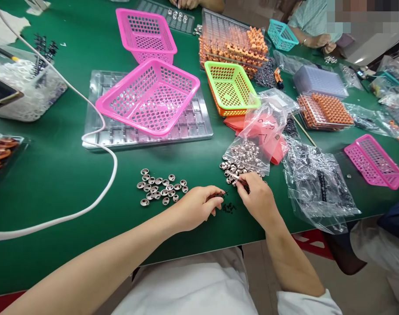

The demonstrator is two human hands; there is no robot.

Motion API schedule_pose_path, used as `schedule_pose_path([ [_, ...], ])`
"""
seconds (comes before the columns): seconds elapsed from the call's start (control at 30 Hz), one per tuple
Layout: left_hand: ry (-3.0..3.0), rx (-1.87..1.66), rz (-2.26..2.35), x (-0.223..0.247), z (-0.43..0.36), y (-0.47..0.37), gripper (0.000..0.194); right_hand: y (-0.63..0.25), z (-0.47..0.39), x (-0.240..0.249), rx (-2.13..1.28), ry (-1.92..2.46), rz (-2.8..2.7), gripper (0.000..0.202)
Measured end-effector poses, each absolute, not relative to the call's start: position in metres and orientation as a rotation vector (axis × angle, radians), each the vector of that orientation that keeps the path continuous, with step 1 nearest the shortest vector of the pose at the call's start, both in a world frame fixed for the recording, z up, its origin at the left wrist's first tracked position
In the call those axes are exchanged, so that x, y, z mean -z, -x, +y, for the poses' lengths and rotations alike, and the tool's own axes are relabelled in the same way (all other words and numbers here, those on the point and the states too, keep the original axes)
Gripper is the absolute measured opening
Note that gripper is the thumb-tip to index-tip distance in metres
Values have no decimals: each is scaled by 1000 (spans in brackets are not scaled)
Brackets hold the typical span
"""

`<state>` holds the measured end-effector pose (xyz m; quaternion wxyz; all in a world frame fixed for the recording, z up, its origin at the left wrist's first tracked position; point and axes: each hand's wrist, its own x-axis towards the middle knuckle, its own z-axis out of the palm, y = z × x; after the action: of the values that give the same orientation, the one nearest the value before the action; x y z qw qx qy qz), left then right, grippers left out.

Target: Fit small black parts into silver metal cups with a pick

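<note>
My left hand (197, 205) is closed in a pinch on a small black part (224, 193) that pokes out past the fingertips. In my right hand (259, 199) are metal tweezers (231, 175), their tips pointing left beside a heap of small silver ring-like parts (240, 164). Just below and between the hands, tiny black pieces (229, 208) lie scattered on the green table (120, 253). Left of my left hand, several silver cup-like parts (158, 188) with holes are spread out singly. A clear plastic bag (256, 140) partly covers the heap.
A pink basket (150, 96) sits on a clear tray (192, 127), near another pink basket (146, 37). A green basket (232, 85) and trays of orange parts (232, 48) stand behind. A white cable (112, 175) curves across the left. Crumpled bags (317, 179) lie right; a co-worker's hands (320, 41) are beyond.
</note>
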<state>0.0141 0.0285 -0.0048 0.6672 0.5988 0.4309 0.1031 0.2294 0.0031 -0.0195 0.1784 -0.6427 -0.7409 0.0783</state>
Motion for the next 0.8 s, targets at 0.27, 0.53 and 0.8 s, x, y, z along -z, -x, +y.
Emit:
schedule_pose_path([
  [0.27, -1126, -255, 986, 2, 31, -13, 24, -230, 1, 23, -53, 1804, -2138, 13],
  [0.53, -1304, -285, 1030, 1, 33, -12, 27, -232, -3, 22, -96, 1643, -1997, 13],
  [0.8, -1363, -285, 1097, -5, 30, -3, 33, -222, -29, 12, -447, 1631, -1710, 17],
])
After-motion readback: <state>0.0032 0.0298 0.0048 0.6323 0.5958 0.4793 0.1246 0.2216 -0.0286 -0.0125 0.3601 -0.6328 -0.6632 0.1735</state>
